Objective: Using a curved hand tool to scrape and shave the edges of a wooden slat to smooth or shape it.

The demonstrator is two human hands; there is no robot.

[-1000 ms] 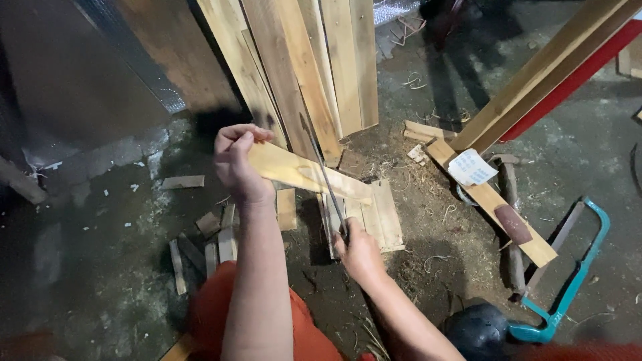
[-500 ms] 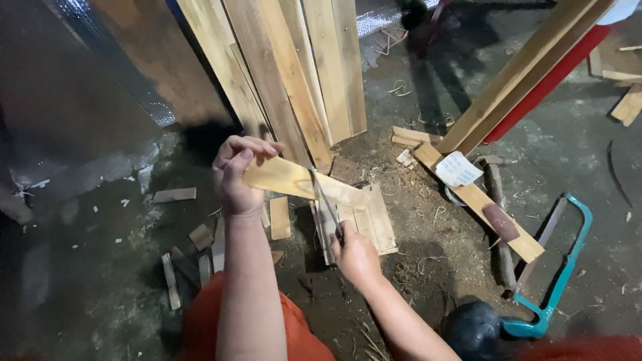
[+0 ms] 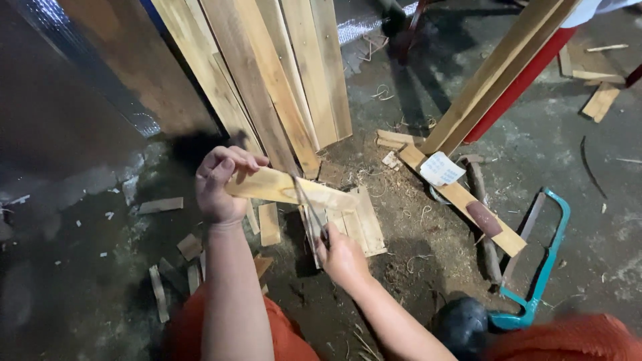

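Left hand (image 3: 217, 187) grips the wooden slat (image 3: 291, 190) held before the leaning planks (image 3: 267, 80); right hand (image 3: 340, 254), closed on the thin blade (image 3: 306, 204), has drawn it lower across the slat.

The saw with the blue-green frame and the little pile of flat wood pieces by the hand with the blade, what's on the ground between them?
In the head view, a long wooden plank lies there, with sawdust around it.
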